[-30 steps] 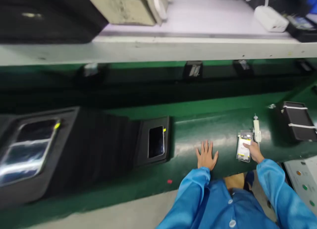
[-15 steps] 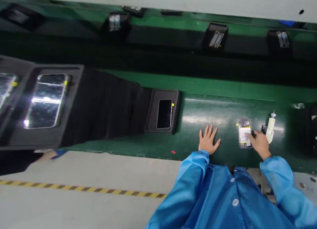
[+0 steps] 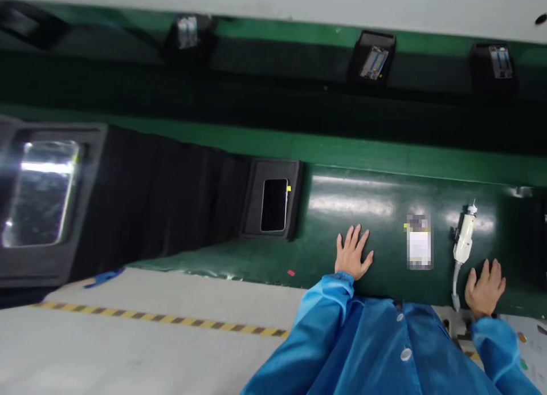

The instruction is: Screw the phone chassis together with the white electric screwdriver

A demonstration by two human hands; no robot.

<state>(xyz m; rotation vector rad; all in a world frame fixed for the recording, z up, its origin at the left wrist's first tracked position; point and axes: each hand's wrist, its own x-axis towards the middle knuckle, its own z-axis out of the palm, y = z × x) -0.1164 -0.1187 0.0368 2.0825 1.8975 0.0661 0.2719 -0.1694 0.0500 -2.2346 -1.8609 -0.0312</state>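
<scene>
My left hand (image 3: 352,253) lies flat on the green conveyor belt (image 3: 354,212), fingers spread, holding nothing. My right hand (image 3: 485,288) rests open on the belt's near edge, just right of a white electric screwdriver (image 3: 464,240) and its cable. A small phone part with a white label (image 3: 418,242) lies on the belt between my hands, untouched. Further left a black tray holding a phone (image 3: 272,204) sits on the belt. Both my sleeves are blue.
A long black mat runs left along the belt to a larger tray with a shiny phone (image 3: 40,196). On the far lane lie several small black trays (image 3: 373,58). Grey floor with a yellow-black stripe (image 3: 162,321) is below left; a blue scrap (image 3: 102,277) lies near the belt's edge.
My right hand let go of the labelled phone part, leaving it flat on the belt, and moved right to rest beside the screwdriver. My left hand stayed put. The view dropped.
</scene>
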